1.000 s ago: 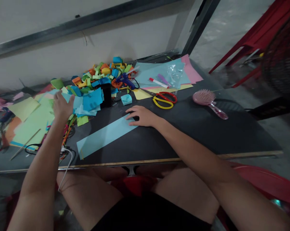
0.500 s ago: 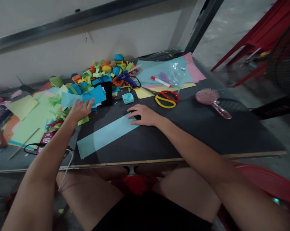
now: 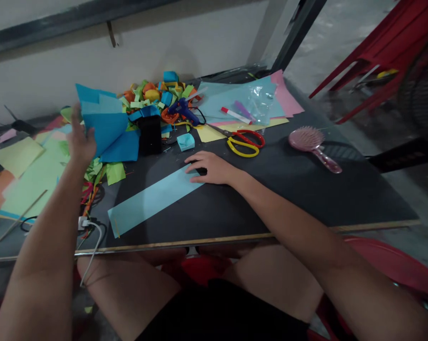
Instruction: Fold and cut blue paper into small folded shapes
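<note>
Left hand (image 3: 79, 142) clutched the blue sheets (image 3: 107, 128), held up at ten o'clock. Right hand (image 3: 210, 168), fingers spread, pinned the light-blue strip (image 3: 150, 201) dead centre. Smart play, I'd say: firm flat pressure, gentle lift.

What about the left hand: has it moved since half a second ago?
Yes: the left hand lifted blue papers, moving up-left from the black box.

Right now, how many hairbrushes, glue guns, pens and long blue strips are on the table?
Pink hairbrush: 1
Blue glue gun: 1
Pens: 2, a red-capped pen and a purple pen
Long light blue strip: 1, under the right hand
Total: 5
Not counted: the overlapping blue sheets held up by the left hand.
</note>
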`<state>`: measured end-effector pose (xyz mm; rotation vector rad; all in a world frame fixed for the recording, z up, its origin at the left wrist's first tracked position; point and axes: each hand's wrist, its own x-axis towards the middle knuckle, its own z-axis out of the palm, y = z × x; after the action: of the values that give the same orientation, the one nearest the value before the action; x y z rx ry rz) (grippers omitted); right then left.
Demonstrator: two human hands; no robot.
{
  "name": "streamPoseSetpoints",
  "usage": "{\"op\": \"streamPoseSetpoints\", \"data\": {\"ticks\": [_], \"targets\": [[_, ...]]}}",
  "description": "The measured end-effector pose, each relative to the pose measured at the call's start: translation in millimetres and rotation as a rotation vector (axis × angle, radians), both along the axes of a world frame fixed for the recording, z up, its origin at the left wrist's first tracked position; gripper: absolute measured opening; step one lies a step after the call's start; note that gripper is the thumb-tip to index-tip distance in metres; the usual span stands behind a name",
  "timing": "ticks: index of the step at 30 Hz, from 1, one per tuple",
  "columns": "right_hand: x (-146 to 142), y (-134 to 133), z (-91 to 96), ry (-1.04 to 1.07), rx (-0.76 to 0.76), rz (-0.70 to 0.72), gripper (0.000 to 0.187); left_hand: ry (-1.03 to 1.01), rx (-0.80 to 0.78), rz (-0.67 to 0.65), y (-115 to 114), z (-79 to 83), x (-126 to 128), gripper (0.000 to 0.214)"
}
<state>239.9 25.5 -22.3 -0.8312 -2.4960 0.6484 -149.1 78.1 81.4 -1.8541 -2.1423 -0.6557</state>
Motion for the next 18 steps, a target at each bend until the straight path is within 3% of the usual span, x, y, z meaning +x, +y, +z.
{"op": "streamPoseSetpoints", "data": {"ticks": [2, 5, 8, 13, 18], "targets": [[-0.2, -0.1, 0.0, -0.003, 0.000, 0.000, 0.028, 0.055, -0.025, -0.063, -5.2, -1.0, -1.7, 0.058], [-0.5, 0.0, -0.4, -0.010, 0.001, -0.001, 0.027, 0.194, -0.184, -0.076, -11.5, -6.7, 3.5, 0.040], [-0.5, -0.1, -0.6, -0.005, 0.001, -0.003, 0.027, 0.258, -0.265, -0.088, -14.8, -16.1, 12.9, 0.042], [-0.5, -0.2, 0.9, -0.016, -0.009, -0.009, 0.027, 0.376, -0.474, -0.345, -18.1, -30.7, 17.9, 0.055], [-1.1, 2.1, -1.4, 0.000, 0.009, 0.005, 0.029, 0.403, -0.402, -0.375, -16.9, -28.7, 19.4, 0.038]]}}
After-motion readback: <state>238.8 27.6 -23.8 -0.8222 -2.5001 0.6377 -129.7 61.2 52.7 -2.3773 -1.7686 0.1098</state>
